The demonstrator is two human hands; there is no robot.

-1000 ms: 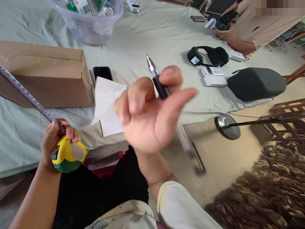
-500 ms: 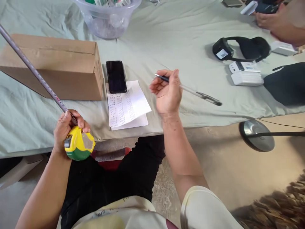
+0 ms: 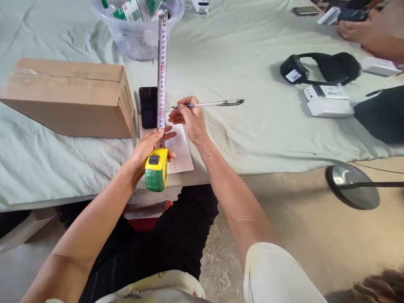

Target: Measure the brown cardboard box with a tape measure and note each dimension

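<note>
Evidently the work is partway along: the tape measure (image 3: pixel 156 170), just below left of the frame's centre, has a long stretch of blade (image 3: pixel 162 54) drawn out toward the top, its numbers facing the camera. The left hand (image 3: pixel 147 147) grasps it near where the blade leaves the case, thumb against the metal and fingers spread beyond. Near the centre, the right hand (image 3: pixel 195 120) pinches a pen (image 3: pixel 217 103) between thumb and forefinger, its point bare and aimed left, the other fingers loosely curled.

Below that point lies a sheet of paper (image 3: pixel 181 155) already carrying lines of handwriting, so some recording appears done. How many entries are left cannot be told, since the left hand and the blade hide part of the page. The pen tip shows just above the sheet's upper edge and not on the written lines, so no entry is being made at this instant.

As for measuring, the blade does not lie along the cardboard box (image 3: pixel 69 97) at the left of the frame. It crosses in front of the phone (image 3: pixel 147 107), and its free end overlaps the plastic basin (image 3: pixel 132 40) at upper middle; whether it touches the basin is unclear.
</note>
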